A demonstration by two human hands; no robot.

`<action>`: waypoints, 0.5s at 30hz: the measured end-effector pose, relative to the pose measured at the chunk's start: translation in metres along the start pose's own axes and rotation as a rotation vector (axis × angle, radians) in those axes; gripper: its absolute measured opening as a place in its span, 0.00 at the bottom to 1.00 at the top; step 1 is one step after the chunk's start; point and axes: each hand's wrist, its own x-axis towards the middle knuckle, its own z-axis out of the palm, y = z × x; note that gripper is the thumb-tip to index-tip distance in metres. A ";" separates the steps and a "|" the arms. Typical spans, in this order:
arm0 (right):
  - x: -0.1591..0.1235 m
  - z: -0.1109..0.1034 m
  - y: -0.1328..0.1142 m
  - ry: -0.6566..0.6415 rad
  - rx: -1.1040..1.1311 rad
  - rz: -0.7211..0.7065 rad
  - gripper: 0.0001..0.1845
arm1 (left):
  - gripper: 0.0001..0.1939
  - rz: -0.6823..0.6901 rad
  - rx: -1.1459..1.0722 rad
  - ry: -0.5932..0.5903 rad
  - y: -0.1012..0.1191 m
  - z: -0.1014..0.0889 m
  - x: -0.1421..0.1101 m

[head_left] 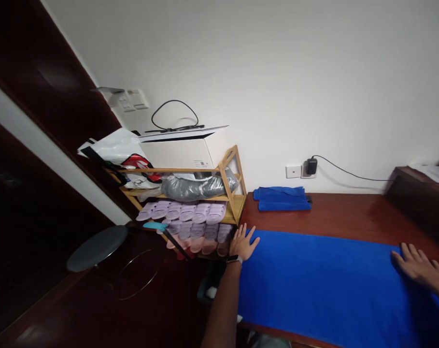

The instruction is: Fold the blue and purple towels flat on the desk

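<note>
A flat blue cloth (320,285) is spread over the front of a reddish-brown wooden table (342,210). At the cloth's far left corner lies my left hand (243,244), fingers spread, a watch on the wrist. My right hand (420,263) rests at the far right part of the cloth, its fingers stretched out and apart. Neither hand holds anything. Behind the spread cloth, near the wall, sits a folded blue cloth (284,198) with a small dark piece at its right end.
Left of the table stands a wooden rack (237,193) with rows of slippers (201,212), a white box (179,152) and bags. A round stool (98,247) is further left. A black plug (312,166) with a cable sits in the wall; a raised wooden ledge (418,193) borders the right.
</note>
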 end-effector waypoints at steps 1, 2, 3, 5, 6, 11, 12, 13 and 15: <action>0.001 -0.008 -0.019 -0.041 -0.009 0.023 0.48 | 0.33 0.000 -0.002 0.005 0.000 0.000 0.000; 0.000 -0.015 -0.045 -0.071 -0.014 0.020 0.46 | 0.33 -0.001 -0.005 0.008 0.000 0.000 0.000; -0.004 -0.023 -0.078 -0.048 -0.011 -0.047 0.44 | 0.33 -0.002 -0.007 0.008 0.000 0.001 0.000; -0.021 -0.034 -0.158 -0.016 0.029 -0.230 0.42 | 0.33 -0.002 -0.012 0.014 0.000 0.002 0.000; -0.033 -0.037 -0.203 -0.045 0.068 -0.309 0.41 | 0.33 0.001 -0.013 0.016 0.000 0.002 0.000; -0.102 -0.027 -0.371 -0.288 0.259 -0.659 0.40 | 0.33 0.003 -0.003 0.015 0.000 0.002 0.001; -0.109 -0.023 -0.382 -0.306 0.265 -0.687 0.40 | 0.34 -0.003 0.002 0.012 0.001 0.002 0.001; -0.110 -0.019 -0.384 -0.310 0.261 -0.692 0.40 | 0.34 -0.007 0.007 0.008 0.001 0.001 0.001; -0.101 -0.012 -0.359 -0.295 0.225 -0.640 0.41 | 0.34 -0.009 0.016 -0.005 0.002 0.000 0.002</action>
